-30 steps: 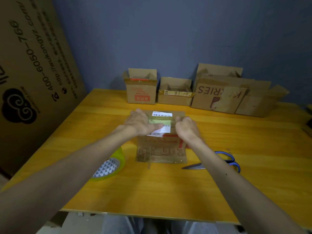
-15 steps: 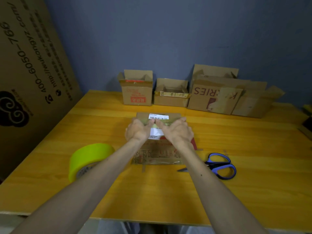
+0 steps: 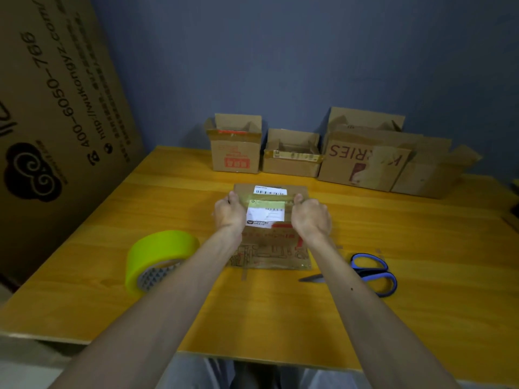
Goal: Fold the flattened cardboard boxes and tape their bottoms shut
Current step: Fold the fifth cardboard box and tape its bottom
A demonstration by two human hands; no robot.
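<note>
Centrally, one flattened brown cardboard box (image 3: 271, 249) lies on the yellow wooden table (image 3: 421, 248), about midway between the near edge and the row of boxes at the back. Its top face shows two white barcode labels, a pale green label, a band of brownish tape across them, and red print and line drawings lower down. A short tape tail sticks out at the near edge. The left hand (image 3: 230, 213) grips the box's left side and the right hand (image 3: 310, 217) grips its right side. Each thumb lies on top beside the labels and the other fingers curl at the edges, tips hidden.

Counts:
- One flattened box.
- Four open-topped boxes in a row at the far edge: red-printed small box (image 3: 236, 157), low taped box (image 3: 292, 165), big box with upside-down red lettering (image 3: 362, 164), plain box (image 3: 432, 176).
- One yellow-green tape roll (image 3: 160, 252), left of the left forearm and apart from the box.
- One pair of blue-handled scissors (image 3: 372, 272), right of the right forearm, blade tip pointing at the box.

Large printed cardboard sheet (image 3: 56, 108) leans at the left; blue-grey wall (image 3: 280, 66) behind
</note>
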